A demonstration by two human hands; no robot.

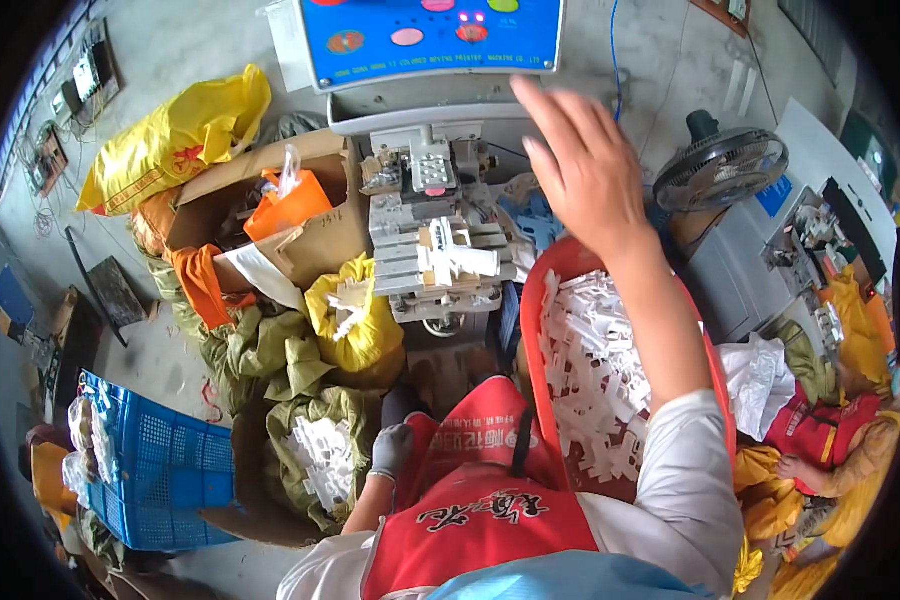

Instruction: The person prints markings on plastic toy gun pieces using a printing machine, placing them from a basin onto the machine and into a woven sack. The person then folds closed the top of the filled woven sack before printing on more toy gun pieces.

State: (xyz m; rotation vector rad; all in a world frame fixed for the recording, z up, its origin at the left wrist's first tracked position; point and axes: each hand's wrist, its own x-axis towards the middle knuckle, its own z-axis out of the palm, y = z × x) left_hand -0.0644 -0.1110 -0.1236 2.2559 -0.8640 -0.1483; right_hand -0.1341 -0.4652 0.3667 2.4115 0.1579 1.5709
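My bare right hand [590,165] is raised and empty, fingers stretched out, its fingertips just below the lower right edge of a blue control panel [425,55] with coloured buttons and two lit indicators. My left hand [392,450], in a grey glove, lies on my leg with nothing visible in it. Ahead of me stands a printing machine [430,175] with a metal head. On its stepped metal bed sit white plastic parts [460,253]. Below my right forearm is a red tub [532,330] heaped with white plastic pieces [595,365].
To the left are an open sack [350,425] of white parts, a yellow bag [355,335], a cardboard box [315,245] holding an orange bag, and a blue basket [160,460]. A black fan [720,170] stands at the right. Another person's hand [802,472] shows at the far right.
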